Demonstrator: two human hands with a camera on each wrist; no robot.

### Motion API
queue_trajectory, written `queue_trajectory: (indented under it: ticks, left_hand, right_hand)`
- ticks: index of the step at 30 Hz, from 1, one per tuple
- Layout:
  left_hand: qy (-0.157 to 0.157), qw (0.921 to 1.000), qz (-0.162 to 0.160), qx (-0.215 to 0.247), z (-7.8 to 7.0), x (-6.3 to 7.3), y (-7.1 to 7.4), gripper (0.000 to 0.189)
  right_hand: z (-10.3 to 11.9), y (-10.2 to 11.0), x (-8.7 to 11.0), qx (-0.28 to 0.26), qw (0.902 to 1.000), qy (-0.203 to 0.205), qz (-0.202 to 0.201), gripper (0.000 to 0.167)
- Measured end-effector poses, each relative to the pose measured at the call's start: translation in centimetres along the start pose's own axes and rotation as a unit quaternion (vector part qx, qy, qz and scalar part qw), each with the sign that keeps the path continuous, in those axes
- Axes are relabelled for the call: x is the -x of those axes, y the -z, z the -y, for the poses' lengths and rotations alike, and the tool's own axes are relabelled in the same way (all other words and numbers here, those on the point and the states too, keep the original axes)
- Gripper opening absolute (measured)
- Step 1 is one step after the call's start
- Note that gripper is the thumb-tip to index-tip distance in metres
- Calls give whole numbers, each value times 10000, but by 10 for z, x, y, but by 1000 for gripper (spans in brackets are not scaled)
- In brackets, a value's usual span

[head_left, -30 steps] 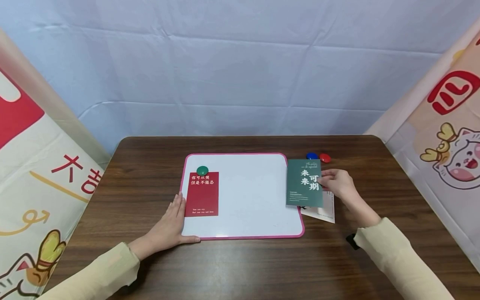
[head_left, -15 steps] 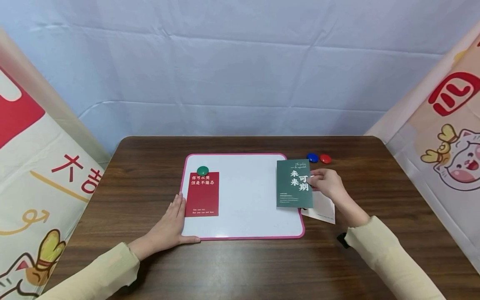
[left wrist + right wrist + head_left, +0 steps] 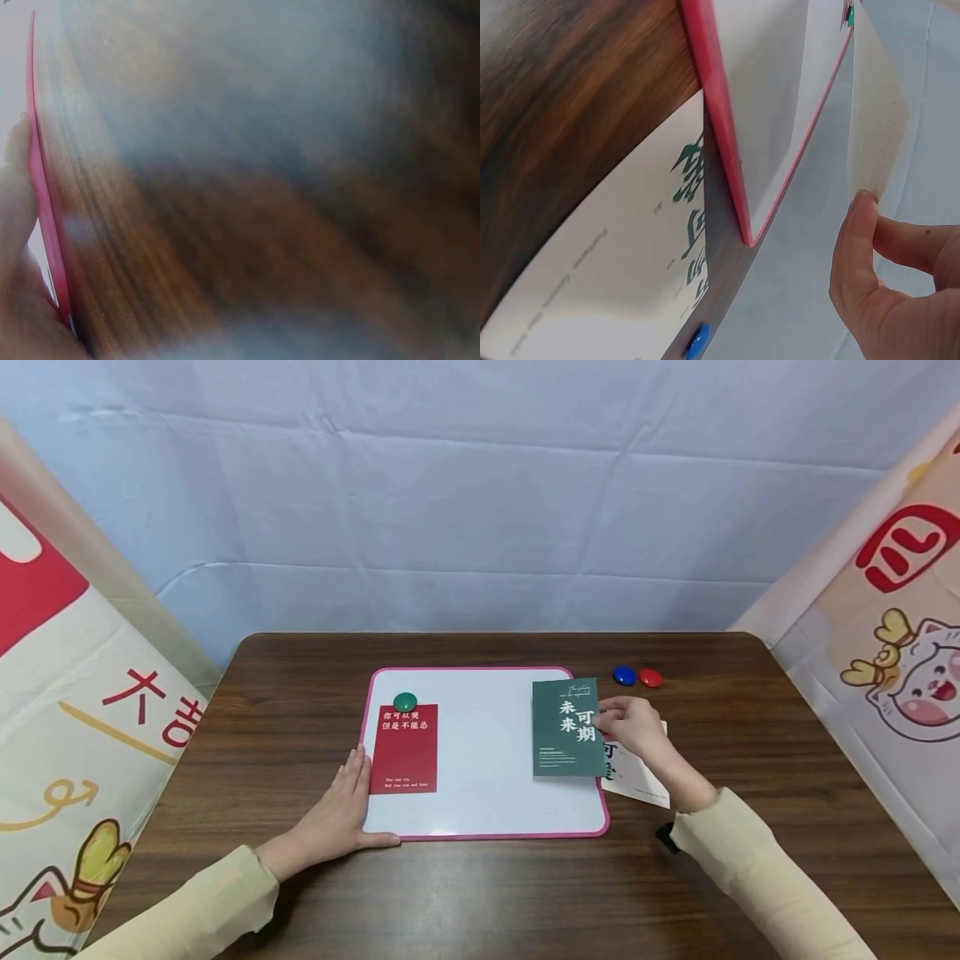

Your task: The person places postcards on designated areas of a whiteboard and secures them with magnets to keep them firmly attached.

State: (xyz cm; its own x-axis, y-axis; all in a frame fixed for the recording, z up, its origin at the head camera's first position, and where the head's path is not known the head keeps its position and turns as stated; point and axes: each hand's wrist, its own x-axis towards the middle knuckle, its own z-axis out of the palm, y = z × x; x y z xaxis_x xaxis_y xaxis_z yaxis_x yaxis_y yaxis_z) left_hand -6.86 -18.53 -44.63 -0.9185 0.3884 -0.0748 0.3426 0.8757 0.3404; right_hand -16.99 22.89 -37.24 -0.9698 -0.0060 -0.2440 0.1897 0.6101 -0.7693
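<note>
My right hand (image 3: 633, 724) pinches a dark green card (image 3: 566, 752) with white lettering by its right edge. In the right wrist view the card (image 3: 877, 120) hangs above the whiteboard (image 3: 742, 97), apart from it. The pink-framed whiteboard (image 3: 495, 752) lies flat, and my left hand (image 3: 337, 810) rests along its lower left edge, fingers straight. Near that hand a red card (image 3: 408, 760) lies on the board, a green round magnet (image 3: 405, 702) on its top edge. A white card (image 3: 637, 777) with dark lettering lies at the board's right side, partly hidden by the right hand and green card.
On the brown wooden table (image 3: 465, 902), a blue magnet (image 3: 624, 676) and a red magnet (image 3: 650, 677) sit beyond the board's upper right corner. A pale cloth (image 3: 480, 527) hangs behind the table, with printed cloths at both sides.
My right hand has moved left with the green card, farther over the whiteboard. More of the white card and the blue magnet now shows. The left hand has stayed put.
</note>
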Motion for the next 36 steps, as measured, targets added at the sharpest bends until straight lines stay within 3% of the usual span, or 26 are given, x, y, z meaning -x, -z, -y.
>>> queue_trajectory:
  ticks: [14,36]
  left_hand:
    - [42,9999,85,53,-1,0,2,121]
    - [59,9999,104,31,-1,0,2,120]
  right_hand:
    - [13,-17,-2,-294,9995,94,83,34]
    - [28,-43,-2,-281,9995,52,113,34]
